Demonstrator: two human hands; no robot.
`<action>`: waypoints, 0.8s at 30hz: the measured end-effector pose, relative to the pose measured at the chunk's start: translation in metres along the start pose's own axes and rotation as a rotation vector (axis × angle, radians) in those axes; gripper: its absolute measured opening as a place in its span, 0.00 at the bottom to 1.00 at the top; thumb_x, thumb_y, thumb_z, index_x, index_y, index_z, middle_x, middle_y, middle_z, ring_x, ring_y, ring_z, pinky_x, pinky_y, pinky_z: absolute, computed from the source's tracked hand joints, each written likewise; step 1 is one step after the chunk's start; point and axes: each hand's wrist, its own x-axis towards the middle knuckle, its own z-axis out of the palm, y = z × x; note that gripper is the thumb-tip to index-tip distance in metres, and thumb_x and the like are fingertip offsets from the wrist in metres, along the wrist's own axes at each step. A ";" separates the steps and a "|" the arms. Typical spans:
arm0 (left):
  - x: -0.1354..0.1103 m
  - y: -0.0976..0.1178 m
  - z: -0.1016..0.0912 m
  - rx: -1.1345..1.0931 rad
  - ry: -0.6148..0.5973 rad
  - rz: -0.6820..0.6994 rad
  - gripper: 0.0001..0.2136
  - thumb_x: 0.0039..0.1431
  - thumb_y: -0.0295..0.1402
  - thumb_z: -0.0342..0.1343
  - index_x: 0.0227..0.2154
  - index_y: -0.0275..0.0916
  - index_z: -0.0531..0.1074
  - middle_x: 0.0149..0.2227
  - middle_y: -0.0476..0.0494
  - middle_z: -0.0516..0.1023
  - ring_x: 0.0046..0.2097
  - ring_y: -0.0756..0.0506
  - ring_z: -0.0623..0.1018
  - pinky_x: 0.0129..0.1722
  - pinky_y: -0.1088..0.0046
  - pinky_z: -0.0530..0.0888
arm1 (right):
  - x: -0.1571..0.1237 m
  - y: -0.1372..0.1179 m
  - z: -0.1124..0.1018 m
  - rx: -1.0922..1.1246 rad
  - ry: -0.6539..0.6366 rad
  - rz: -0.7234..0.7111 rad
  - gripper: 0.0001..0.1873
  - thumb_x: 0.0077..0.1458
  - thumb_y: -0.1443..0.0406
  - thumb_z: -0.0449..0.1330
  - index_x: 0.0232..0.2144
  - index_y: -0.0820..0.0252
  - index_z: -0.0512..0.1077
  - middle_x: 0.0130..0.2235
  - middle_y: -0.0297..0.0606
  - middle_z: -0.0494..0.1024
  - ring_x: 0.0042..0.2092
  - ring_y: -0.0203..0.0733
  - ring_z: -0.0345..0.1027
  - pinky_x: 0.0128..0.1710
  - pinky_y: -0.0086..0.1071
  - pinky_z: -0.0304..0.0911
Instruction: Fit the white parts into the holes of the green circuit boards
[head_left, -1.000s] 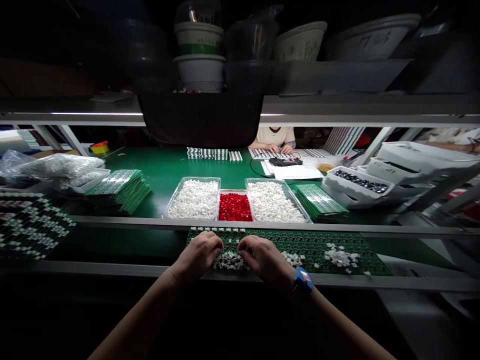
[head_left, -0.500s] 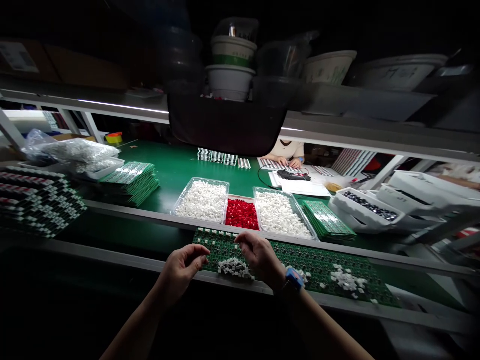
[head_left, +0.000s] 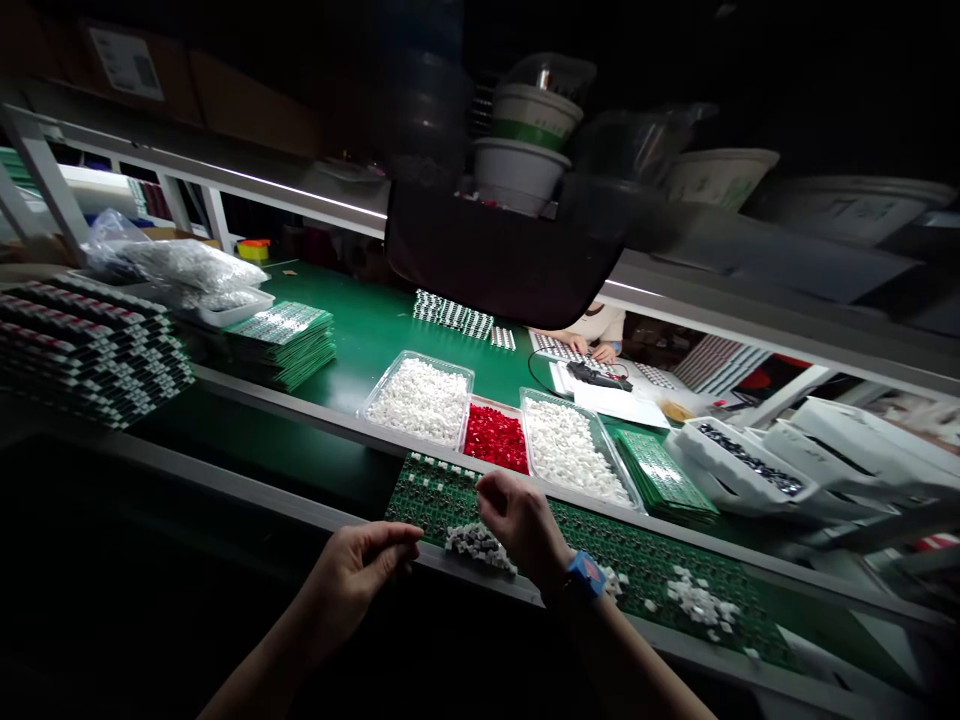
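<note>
Long green circuit board [head_left: 427, 497] lies on the near rail of the bench; all places are taken from it.

- Right hand [head_left: 525, 525], blue wristband [head_left: 586, 576], sits over the board's left part. Its fingertips [head_left: 485, 489] are pinched together near the board's far edge. A part between them, if any, is too small to tell.
- Left hand [head_left: 352, 580] is just off the board's near-left corner, thumb and fingers closed on each other. Cannot tell whether it holds anything.
- Heap of small white parts [head_left: 478, 543] rests on the board between the two hands. A second scatter [head_left: 697, 600] lies further right on it.
- Beyond the board: red-parts tray [head_left: 495, 440], flanked by two trays of white parts [head_left: 420, 402] [head_left: 570, 450].

Judgement: the work is seating white parts into the board by hand. Any placing calls for fine fingertip aim, as the positions are small and close-set.
</note>
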 end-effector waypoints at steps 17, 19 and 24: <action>-0.007 -0.002 -0.005 0.264 0.020 0.170 0.09 0.54 0.35 0.57 0.33 0.38 0.79 0.33 0.43 0.78 0.37 0.45 0.77 0.39 0.73 0.72 | 0.005 -0.006 0.006 -0.279 -0.125 -0.044 0.09 0.58 0.69 0.53 0.33 0.61 0.74 0.34 0.40 0.73 0.35 0.38 0.68 0.37 0.29 0.61; -0.008 -0.001 -0.004 0.278 0.026 0.147 0.09 0.54 0.35 0.57 0.34 0.38 0.79 0.34 0.42 0.79 0.38 0.44 0.78 0.41 0.72 0.73 | 0.007 -0.009 0.006 -0.308 -0.138 -0.033 0.09 0.57 0.70 0.54 0.33 0.61 0.75 0.34 0.40 0.73 0.35 0.38 0.68 0.36 0.29 0.60; -0.010 0.002 -0.005 0.287 0.027 0.094 0.11 0.53 0.37 0.58 0.36 0.38 0.79 0.36 0.42 0.81 0.40 0.42 0.79 0.43 0.70 0.73 | 0.009 -0.009 0.003 -0.247 -0.161 0.049 0.08 0.53 0.69 0.58 0.36 0.60 0.75 0.35 0.37 0.74 0.34 0.38 0.68 0.36 0.29 0.60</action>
